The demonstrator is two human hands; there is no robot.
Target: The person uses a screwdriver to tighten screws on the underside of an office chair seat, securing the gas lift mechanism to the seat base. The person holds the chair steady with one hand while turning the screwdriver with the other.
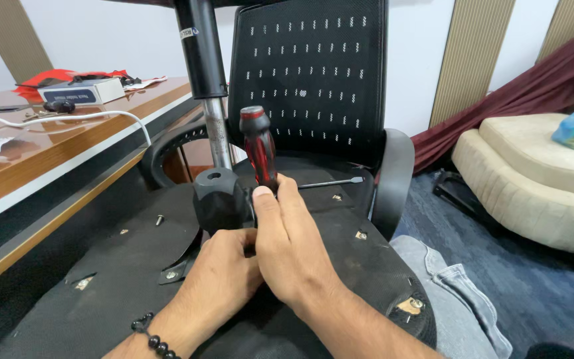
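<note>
My right hand (291, 247) grips the red-and-black handle of a screwdriver (258, 146), held upright beside a black round knob (217, 197) on the underside of an upturned office chair seat (121, 266). Just below that knob my left hand (224, 279) rests, its fingers tucked under the right hand; what they pinch is hidden. The wrist wears a dark bead bracelet. A second screwdriver (330, 183), with a thin metal shaft, lies on the seat base behind. The chair's gas-lift column (207, 86) rises above the knob.
The black mesh chair back (307, 73) stands behind. A wooden desk (48, 153) with a white cable, a box and red cloth is at left. A loose screw (159, 219) lies on the seat base. A cream cushioned sofa (539, 179) sits at right on blue carpet.
</note>
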